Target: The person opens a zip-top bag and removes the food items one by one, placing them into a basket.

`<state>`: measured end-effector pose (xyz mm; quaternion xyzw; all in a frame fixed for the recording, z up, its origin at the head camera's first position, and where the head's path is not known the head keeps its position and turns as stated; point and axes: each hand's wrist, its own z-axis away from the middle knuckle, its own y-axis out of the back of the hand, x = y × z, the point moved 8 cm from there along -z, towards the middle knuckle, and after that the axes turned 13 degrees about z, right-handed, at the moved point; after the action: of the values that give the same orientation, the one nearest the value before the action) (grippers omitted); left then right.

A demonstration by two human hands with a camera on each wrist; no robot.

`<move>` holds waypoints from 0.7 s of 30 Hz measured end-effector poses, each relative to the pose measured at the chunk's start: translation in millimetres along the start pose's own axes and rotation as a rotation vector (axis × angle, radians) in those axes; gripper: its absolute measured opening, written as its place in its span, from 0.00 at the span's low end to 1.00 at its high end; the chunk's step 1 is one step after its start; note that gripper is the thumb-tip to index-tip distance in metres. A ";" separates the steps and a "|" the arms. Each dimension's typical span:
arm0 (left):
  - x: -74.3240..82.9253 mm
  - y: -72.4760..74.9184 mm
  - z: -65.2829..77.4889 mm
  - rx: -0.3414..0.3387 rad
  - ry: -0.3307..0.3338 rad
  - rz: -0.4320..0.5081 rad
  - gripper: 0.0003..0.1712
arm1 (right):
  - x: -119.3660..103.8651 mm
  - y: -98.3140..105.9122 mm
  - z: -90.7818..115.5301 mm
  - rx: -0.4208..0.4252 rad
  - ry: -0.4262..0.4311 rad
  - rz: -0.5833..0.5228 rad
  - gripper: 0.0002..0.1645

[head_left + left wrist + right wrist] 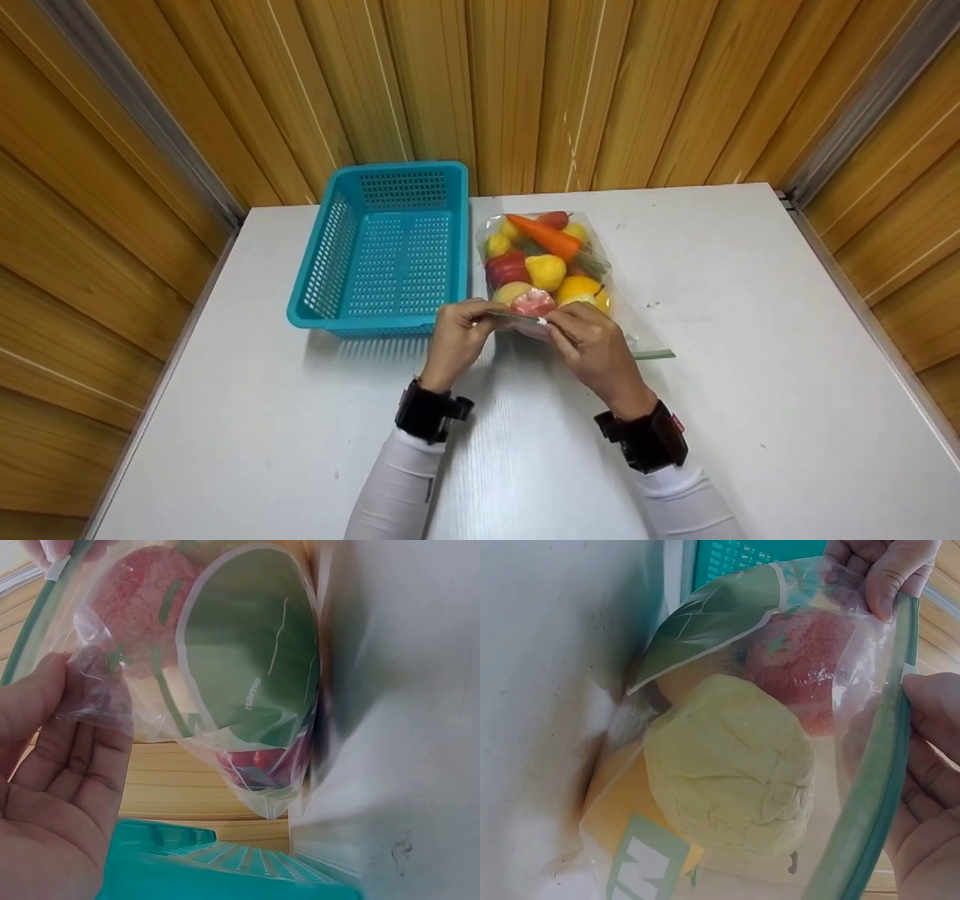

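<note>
Our left hand [459, 341] pinches the near edge of a clear bag [247, 652], thumb against fingers with crumpled film between; our right hand [600, 354] is clamped on the small white slider [909, 670] of the green seal strip [894, 787]. We cannot tell how much of the strip is joined. Film looks thin, soft and slick, creasing wherever pressed; we judge it easy to stretch or split if tugged sideways, and quick to slide between dry fingers. The strip seems the stiffest part, so we would take hold there, one hand at an end of it, the other on the slider, pulling along the line rather than across. Inside, close to the strip, a rough pink ball [799, 652] and a creased pale ball [731, 765] press against the film; farther in lie a yellow pear [546, 271], a dark red pepper [504, 270] and an orange carrot [551, 237]. Pieces look smooth and firm, probably light singly, but together they would make the bag sag and shift; for lifting we would put a palm beneath. The bag rests on the counter [750, 337], its strip edge raised toward us, just to the right of a teal basket [304, 289]. That basket looks stiff and light, best taken by its rim. Beyond stands a wood-patterned wall [506, 90].
</note>
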<state>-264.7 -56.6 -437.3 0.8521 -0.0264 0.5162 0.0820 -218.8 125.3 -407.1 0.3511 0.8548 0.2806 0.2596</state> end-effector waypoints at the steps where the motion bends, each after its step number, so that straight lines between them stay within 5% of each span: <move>1: -0.2 0.0 0.4 -0.001 -0.001 -0.002 0.06 | 0.1 -0.1 0.2 0.002 0.004 -0.001 0.10; 21: 3.2 2.1 0.5 0.034 -0.007 0.007 0.09 | 5.9 5.9 -1.1 -0.037 -0.021 -0.004 0.10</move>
<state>-263.1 -58.7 -434.4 0.8550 -0.0211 0.5140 0.0655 -220.5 132.9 -403.9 0.3474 0.8473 0.2924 0.2756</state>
